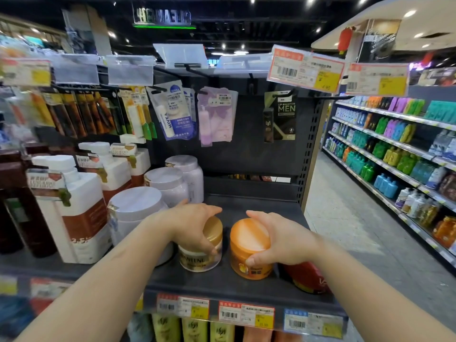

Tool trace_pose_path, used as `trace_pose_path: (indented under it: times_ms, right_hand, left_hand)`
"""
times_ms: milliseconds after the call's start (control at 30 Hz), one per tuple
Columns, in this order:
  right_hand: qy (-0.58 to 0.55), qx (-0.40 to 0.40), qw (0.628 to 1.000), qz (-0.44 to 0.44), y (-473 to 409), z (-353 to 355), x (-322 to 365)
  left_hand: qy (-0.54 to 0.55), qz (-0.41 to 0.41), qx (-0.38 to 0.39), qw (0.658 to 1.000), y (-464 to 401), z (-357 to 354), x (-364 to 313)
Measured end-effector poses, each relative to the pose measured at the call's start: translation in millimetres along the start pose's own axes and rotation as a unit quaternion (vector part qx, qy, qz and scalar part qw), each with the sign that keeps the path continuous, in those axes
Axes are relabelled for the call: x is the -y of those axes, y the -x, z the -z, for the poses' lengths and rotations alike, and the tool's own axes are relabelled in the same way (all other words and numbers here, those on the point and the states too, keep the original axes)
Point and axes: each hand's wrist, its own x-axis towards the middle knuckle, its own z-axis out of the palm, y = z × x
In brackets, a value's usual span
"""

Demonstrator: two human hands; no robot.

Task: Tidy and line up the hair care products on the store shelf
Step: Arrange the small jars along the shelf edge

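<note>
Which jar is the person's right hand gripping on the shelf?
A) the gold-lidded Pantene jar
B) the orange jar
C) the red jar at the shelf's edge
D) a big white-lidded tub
B: the right hand curls over the lid and side of the orange jar, while the left hand holds the gold-lidded Pantene jar.

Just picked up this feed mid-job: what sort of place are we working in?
A shop's personal care aisle, most likely a supermarket. Barcoded price tags line the shelf edge, lip balm packs hang on pegs, and the left hand and right hand grip hair mask jars.
</note>
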Motion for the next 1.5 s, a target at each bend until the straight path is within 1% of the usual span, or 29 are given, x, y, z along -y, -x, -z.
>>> trace_pose_path:
  times_ms: [100, 233, 300, 400, 500, 567, 667, 800, 933, 1133, 1400, 1500]
  right_hand:
    - [-0.02, -0.003, 1.0, 0.006, -1, -2, -3]
    - [-0.037, -0.012, 0.999, 0.016, -4, -3, -3]
    - [-0.046, -0.012, 0.999, 0.022, -6, -3, -2]
    - [-0.066, -0.004, 0.997, 0.03, -4, -2, -4]
    - [-0.085, -0.008, 0.996, 0.026, 9, 9, -15]
    - [-0.06, 0.004, 0.998, 0.001, 21, 23, -25]
    - [0.017, 0.061, 0.996, -0.057, 36, 42, -35]
    - [0.059, 0.13, 0.987, -0.069, 45, 43, -35]
    - [0.084, 0.101, 0.99, -0.049, 44, 37, -39]
    - [0.064, 0.06, 0.996, -0.033, 38, 31, -45]
    - [0.073, 0.09, 0.992, -0.04, 33, 32, -45]
    - [0.076, 0.1, 0.991, -0.044, 31, 34, -44]
  left_hand:
    - [0.019, -0.003, 0.007, 1.0, -3, -1, 1]
    - [0.061, -0.034, -0.01, 0.998, -10, 1, -6]
    - [0.062, -0.042, -0.002, 0.997, -14, 0, -10]
    - [0.06, -0.034, 0.027, 0.997, -17, -5, -11]
    - [0.063, -0.037, 0.018, 0.997, -19, -6, -16]
    - [0.054, -0.047, -0.001, 0.997, -21, -4, -24]
    - [0.034, -0.054, -0.002, 0.998, -25, -4, -42]
    - [0.041, -0.05, 0.013, 0.998, -27, -5, -53]
    - [0.044, -0.047, 0.01, 0.998, -25, -4, -52]
    - [0.054, -0.036, 0.011, 0.998, -19, -4, -56]
    - [0.049, -0.033, 0.017, 0.998, -15, -2, -63]
    - [0.075, -0.028, 0.025, 0.996, -15, -5, -60]
